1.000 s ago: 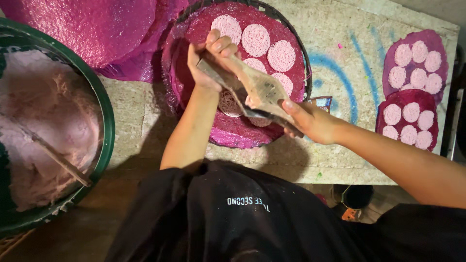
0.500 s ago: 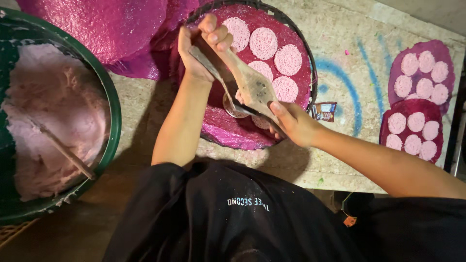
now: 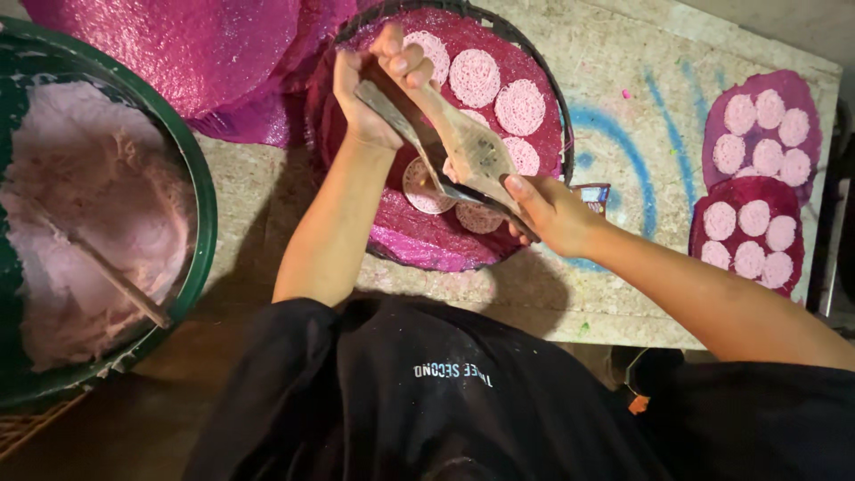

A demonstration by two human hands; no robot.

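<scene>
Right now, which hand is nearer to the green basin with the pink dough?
Left. The left hand grips the upper end of the wooden press, on the side toward the green basin. The right hand holds its lower end, farther from the basin.

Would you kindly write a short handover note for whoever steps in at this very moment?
Left hand: grips the far handle of the hinged wooden press.
Right hand: grips the near handle; press is over the round tray.
Things: pale discs lie on the tray's magenta mesh. Green basin of pink dough with a stick is at left. Two filled mesh sheets lie at right.
Done: far half of the tray carries discs.
Left: the near part of the mesh is bare.
</scene>
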